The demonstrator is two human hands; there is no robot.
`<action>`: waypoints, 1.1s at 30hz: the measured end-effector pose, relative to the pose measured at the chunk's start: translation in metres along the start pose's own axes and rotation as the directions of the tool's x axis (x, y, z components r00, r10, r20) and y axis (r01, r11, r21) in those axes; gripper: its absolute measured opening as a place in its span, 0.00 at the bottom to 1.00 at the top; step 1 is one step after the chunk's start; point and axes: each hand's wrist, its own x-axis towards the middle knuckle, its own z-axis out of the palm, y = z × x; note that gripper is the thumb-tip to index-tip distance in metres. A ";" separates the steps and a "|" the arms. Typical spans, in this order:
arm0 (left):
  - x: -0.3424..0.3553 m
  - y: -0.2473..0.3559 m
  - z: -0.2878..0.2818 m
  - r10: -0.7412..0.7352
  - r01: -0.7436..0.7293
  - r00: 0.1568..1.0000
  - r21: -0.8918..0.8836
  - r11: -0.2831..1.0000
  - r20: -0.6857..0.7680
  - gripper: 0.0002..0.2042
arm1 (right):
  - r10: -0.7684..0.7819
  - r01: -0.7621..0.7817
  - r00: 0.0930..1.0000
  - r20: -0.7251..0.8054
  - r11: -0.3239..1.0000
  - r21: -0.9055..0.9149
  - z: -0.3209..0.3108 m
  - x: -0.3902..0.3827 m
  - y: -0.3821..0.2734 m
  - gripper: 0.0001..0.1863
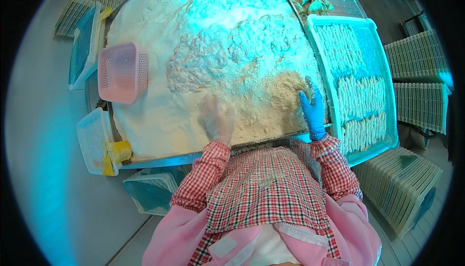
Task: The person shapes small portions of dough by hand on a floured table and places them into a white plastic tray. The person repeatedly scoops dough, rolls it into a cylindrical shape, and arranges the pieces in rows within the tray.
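Three rows of strips (361,95) lie in the tray (370,48) at right; judging by the pieces (203,58) heaped upper middle, much is left. The right hand (314,113) spreads empty fingers beside centre-right crumbs (286,94); the left hand (218,118) blurs, its grip unclear.

The head camera, a wide fisheye, looks steeply down from just above the plaid apron (266,193), facing outward across the desk (164,160) (straight edges bow, and black rounds off the corners), near enough that left grip (216,120) and right grip (314,113) lie around mid-frame, with grey floor (97,227) at left.
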 end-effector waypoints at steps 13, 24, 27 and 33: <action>0.061 0.073 0.004 -0.255 0.499 0.860 -0.624 0.601 0.442 0.22 | -0.298 0.346 0.938 0.177 0.768 -0.539 0.049 0.027 0.010 0.22; 0.097 0.057 0.023 0.394 -0.316 0.887 -0.305 0.898 0.242 0.09 | -0.205 0.274 0.962 0.181 0.719 -0.638 0.021 0.029 -0.034 0.40; 0.090 0.027 0.002 0.393 -0.316 0.887 -0.301 0.900 0.243 0.09 | -0.183 0.319 0.945 0.271 0.701 -0.638 0.048 0.022 -0.030 0.41; 0.162 0.039 0.014 0.462 -0.462 0.887 0.063 0.885 0.002 0.09 | -0.439 0.815 0.560 0.703 0.444 -0.373 0.128 -0.010 -0.033 0.26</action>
